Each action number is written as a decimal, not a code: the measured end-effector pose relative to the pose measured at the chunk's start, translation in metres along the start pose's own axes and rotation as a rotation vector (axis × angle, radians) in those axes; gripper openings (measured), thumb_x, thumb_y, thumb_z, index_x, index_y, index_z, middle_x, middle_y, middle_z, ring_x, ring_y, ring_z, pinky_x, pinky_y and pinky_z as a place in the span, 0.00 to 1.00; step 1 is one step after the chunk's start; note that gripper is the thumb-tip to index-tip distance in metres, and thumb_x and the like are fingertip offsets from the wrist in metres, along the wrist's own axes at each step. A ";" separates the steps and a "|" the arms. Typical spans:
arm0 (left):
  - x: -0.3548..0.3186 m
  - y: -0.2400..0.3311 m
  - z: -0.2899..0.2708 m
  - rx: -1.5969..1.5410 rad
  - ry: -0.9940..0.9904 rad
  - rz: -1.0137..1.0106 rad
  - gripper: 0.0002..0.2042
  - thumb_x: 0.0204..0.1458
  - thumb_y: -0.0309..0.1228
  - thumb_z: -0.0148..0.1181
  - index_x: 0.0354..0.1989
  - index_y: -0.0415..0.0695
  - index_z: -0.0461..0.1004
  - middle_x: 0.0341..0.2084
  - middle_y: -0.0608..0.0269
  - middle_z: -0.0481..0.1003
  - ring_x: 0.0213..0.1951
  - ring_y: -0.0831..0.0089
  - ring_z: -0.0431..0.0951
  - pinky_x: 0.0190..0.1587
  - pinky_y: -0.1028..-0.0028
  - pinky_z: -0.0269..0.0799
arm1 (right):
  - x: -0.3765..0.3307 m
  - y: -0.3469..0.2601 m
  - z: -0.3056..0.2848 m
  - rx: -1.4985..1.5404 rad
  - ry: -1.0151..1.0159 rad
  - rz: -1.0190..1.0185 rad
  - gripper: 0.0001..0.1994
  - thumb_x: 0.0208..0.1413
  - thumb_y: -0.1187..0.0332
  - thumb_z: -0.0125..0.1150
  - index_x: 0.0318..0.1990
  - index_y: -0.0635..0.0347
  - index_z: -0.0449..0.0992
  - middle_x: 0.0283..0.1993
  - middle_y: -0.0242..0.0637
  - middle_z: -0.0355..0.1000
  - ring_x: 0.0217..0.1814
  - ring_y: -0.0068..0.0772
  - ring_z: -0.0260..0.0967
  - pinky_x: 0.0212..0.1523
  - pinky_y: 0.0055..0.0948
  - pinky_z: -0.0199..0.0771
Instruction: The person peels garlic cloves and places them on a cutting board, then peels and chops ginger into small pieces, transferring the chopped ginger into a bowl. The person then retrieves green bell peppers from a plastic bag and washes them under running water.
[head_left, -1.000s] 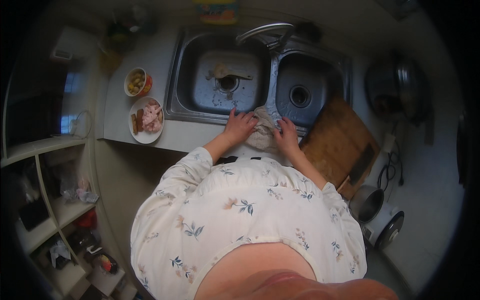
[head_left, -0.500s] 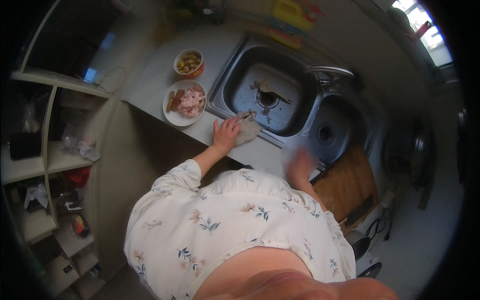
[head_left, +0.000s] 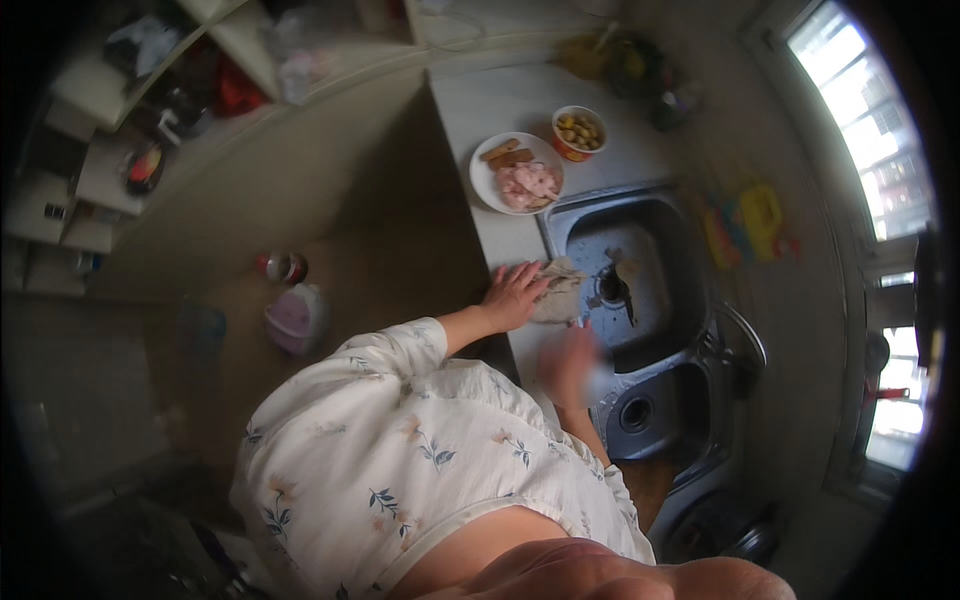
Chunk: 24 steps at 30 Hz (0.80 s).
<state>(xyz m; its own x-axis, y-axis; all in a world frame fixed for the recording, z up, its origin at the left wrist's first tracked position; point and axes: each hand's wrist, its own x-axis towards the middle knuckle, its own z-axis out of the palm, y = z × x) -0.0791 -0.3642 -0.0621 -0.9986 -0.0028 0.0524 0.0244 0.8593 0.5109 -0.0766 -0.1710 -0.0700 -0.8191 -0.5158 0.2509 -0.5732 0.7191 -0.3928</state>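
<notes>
My left hand point(head_left: 512, 298) lies on the counter's front edge with its fingers stretched out, the tips touching a crumpled beige cloth point(head_left: 562, 292). The cloth rests at the rim of the larger sink basin point(head_left: 682, 290). Just right of it, my right hand point(head_left: 566, 368) is smeared by motion over the counter beside the smaller basin point(head_left: 678, 405). A pale blur lies at that hand, and whether it holds anything cannot be made out. Inside the larger basin, bits of wet scraps and a slim brownish utensil point(head_left: 630, 300) lie around the drain.
Left of the sink stand a white plate point(head_left: 486, 190) with pale pink meat pieces and brown sticks, and a tub point(head_left: 575, 152) of small yellowish items. A faucet point(head_left: 745, 335) arches behind the basins, near a yellow jug point(head_left: 762, 220). A wooden board point(head_left: 643, 490) lies at the right.
The whole view has turned, swinging the sink and counter round and showing more floor. My right hand is now closer to the cloth and my left hand. My left hand stays at the cloth.
</notes>
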 end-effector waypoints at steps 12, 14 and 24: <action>-0.158 -0.149 -0.024 -0.273 0.327 -0.841 0.11 0.51 0.34 0.45 0.25 0.40 0.68 0.25 0.49 0.71 0.31 0.50 0.71 0.34 0.58 0.67 | 0.035 -0.086 0.055 0.788 -0.314 -0.060 0.20 0.42 0.76 0.57 0.47 0.64 0.65 0.45 0.44 0.64 0.48 0.41 0.60 0.49 0.35 0.61; -0.206 -0.185 -0.016 -0.257 0.333 -1.058 0.12 0.51 0.36 0.43 0.26 0.41 0.70 0.26 0.49 0.72 0.31 0.50 0.72 0.33 0.57 0.67 | 0.039 -0.112 0.068 0.499 -0.217 -0.435 0.16 0.44 0.76 0.55 0.44 0.64 0.68 0.42 0.43 0.66 0.46 0.41 0.63 0.46 0.35 0.63; -0.511 -0.270 0.002 -0.141 0.307 -1.528 0.09 0.45 0.28 0.48 0.24 0.39 0.75 0.25 0.50 0.74 0.25 0.57 0.73 0.29 0.63 0.67 | 0.114 -0.248 0.126 0.170 -1.133 -0.406 0.13 0.49 0.64 0.53 0.37 0.65 0.73 0.35 0.49 0.72 0.39 0.43 0.72 0.37 0.33 0.71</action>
<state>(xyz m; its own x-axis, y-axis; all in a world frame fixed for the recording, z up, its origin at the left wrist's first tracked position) 0.4248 -0.5936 -0.2288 -0.0332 -0.9098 -0.4137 -0.9434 -0.1081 0.3135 -0.0256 -0.4669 -0.0557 -0.0483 -0.8651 -0.4993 -0.7036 0.3843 -0.5977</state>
